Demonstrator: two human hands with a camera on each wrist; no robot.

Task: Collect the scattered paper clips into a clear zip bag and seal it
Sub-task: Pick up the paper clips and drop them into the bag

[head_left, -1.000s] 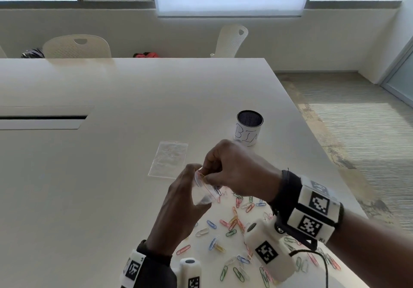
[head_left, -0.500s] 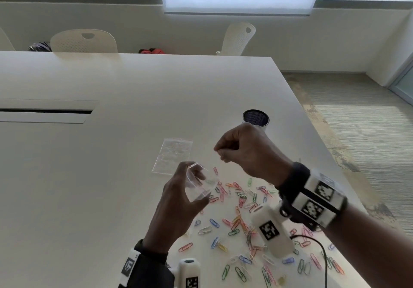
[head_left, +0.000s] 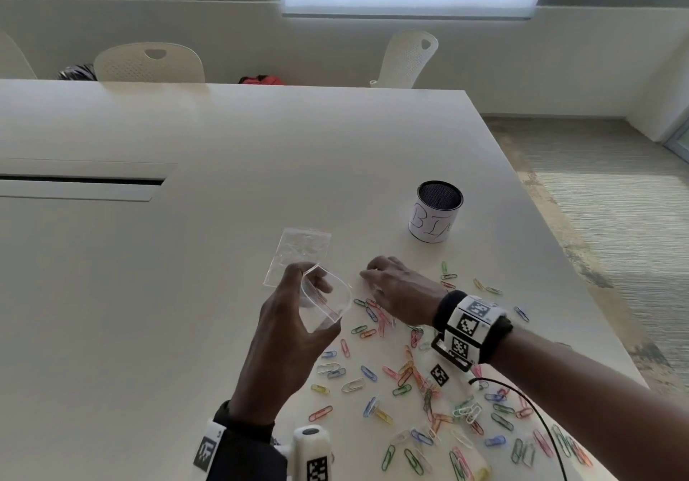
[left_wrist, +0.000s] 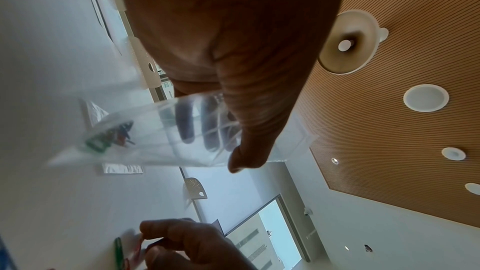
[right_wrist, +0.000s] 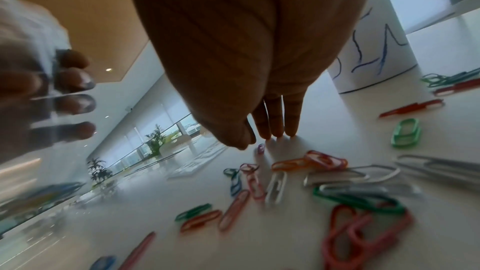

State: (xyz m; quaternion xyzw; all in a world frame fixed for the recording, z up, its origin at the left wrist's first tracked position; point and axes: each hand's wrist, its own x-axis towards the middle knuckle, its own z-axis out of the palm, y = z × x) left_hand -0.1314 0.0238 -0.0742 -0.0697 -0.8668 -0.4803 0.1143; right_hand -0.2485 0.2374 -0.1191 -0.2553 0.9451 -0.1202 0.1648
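My left hand point(head_left: 298, 312) holds a clear zip bag point(head_left: 328, 305) above the table with its mouth spread open. The left wrist view shows my thumb point(left_wrist: 254, 130) on the bag point(left_wrist: 155, 134) and a few clips point(left_wrist: 109, 139) at its bottom. Many coloured paper clips point(head_left: 410, 372) lie scattered on the white table point(head_left: 149, 294). My right hand point(head_left: 376, 279) is down at the far edge of the pile. Its straight fingertips point(right_wrist: 275, 130) touch the table next to a small purple clip point(right_wrist: 260, 148). I see nothing held in it.
A second clear bag point(head_left: 300, 253) lies flat just beyond my left hand. A black mesh cup point(head_left: 434, 219) with a white label stands behind my right hand. The table's right edge point(head_left: 581, 294) runs close to the clips. White chairs point(head_left: 149, 63) stand at the far side.
My right hand left the bag's mouth, rose to the right, then dropped to the table among the clips. My left hand kept the bag open in about the same place.
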